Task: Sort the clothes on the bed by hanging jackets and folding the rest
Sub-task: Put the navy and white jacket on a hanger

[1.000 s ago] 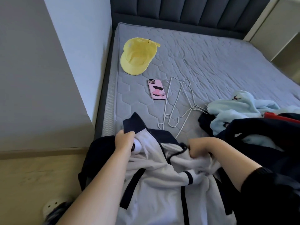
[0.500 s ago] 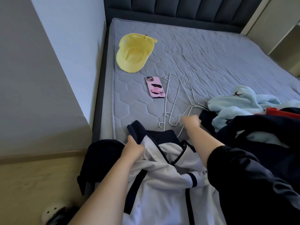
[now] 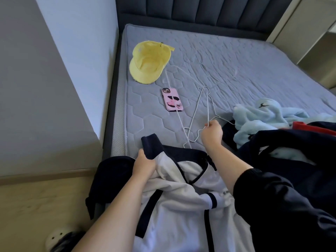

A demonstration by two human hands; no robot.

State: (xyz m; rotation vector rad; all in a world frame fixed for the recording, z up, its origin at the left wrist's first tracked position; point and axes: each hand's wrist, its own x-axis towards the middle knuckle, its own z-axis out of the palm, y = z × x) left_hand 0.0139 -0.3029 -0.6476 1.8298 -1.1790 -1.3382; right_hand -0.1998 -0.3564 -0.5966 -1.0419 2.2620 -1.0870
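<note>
The white jacket [image 3: 181, 206] with navy trim lies in a heap at the near edge of the mattress [image 3: 236, 60], zip open and part of it hanging off the side. Your left hand [image 3: 144, 165] grips it just below the navy collar [image 3: 151, 145], fingers curled into the cloth. Just beyond the collar, your right hand [image 3: 211, 134] pinches the wire of a white hanger [image 3: 207, 110]. At least one more wire hanger seems to be tangled with it, though the thin wires are hard to tell apart.

You look to be at the hanging step for this jacket: garment secured, hanger being picked up, nothing threaded yet. The next move calls for freeing one hanger from the other, then opening the collar with your left hand so an arm of the hanger can slide into a shoulder. A snagged second hanger is the likely nuisance.

To the right of the jacket, the unsorted pile waits: a light blue fleece [image 3: 263, 113], dark garments [image 3: 291, 148] and a strip of red [image 3: 309, 126]. Farther beyond the collar lies a pink phone [image 3: 172, 102], and past it a yellow cap [image 3: 150, 64] sits upside down.
</note>
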